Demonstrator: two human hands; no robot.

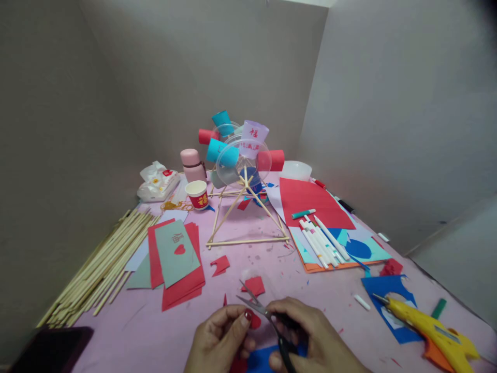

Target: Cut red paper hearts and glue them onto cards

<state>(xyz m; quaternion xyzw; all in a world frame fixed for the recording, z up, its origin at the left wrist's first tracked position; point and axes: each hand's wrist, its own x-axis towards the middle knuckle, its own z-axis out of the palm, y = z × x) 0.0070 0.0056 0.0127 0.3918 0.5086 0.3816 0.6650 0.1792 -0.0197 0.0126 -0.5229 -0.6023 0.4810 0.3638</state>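
Note:
My left hand pinches a small red paper piece between thumb and finger at the bottom centre. Black-handled scissors are in my right hand, their blades parted and pointing up and left, close to the red piece. Just beyond the blade tips lies a red paper scrap. Below my hands, partly hidden, is blue paper. A notched red scrap rests farther forward. To the left, a grey-green card with a red heart overlaps several red sheets.
A stick-frame wheel with coloured cups stands at centre back. Wooden sticks and a dark phone-like object lie left. Markers top coloured paper; a yellow glue gun lies right. Behind are a paper cup and pink flask.

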